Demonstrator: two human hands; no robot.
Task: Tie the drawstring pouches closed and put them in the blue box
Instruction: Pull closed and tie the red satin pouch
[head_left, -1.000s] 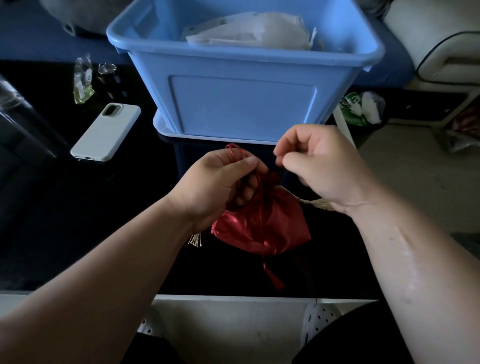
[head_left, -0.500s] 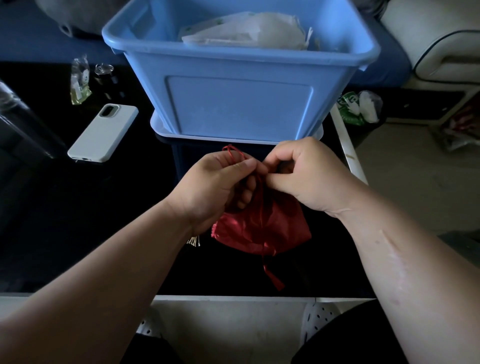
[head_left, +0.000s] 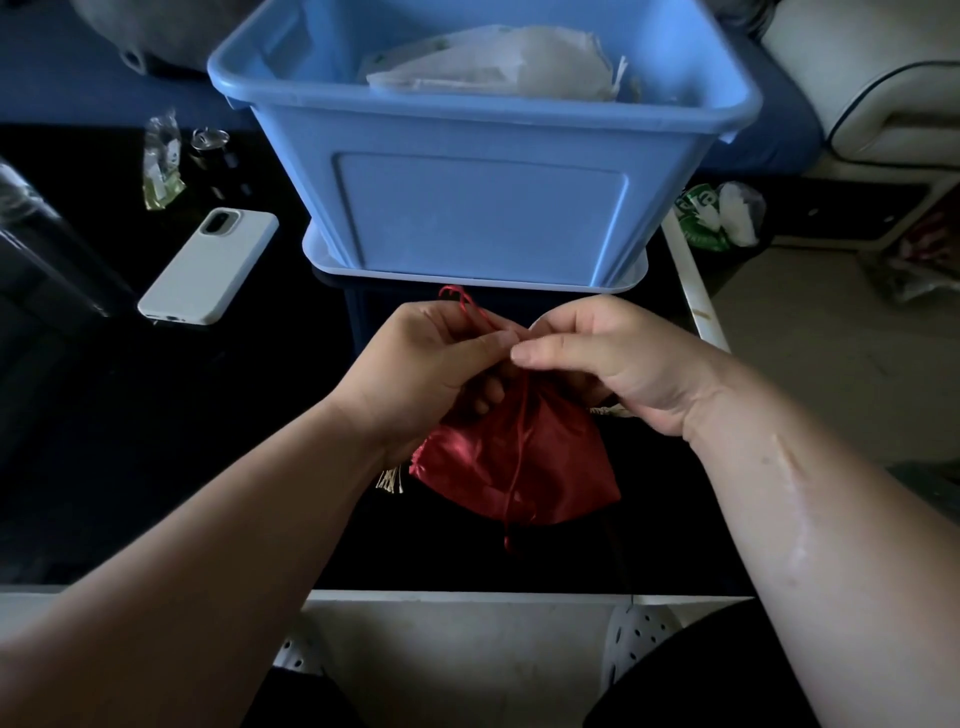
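One red pouch (head_left: 514, 467), mouth seemingly toward box (head_left: 478, 208)

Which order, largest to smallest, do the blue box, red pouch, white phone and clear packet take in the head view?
1. blue box
2. red pouch
3. white phone: not far behind the pouch, which lies nearer the camera, so this pair is unsure
4. clear packet

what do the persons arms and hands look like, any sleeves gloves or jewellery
The left hand and right hand are bare, with no gloves, rings or watch in view. Both forearms are uncovered, and no sleeve shows. A long scar-like mark runs along the right forearm.
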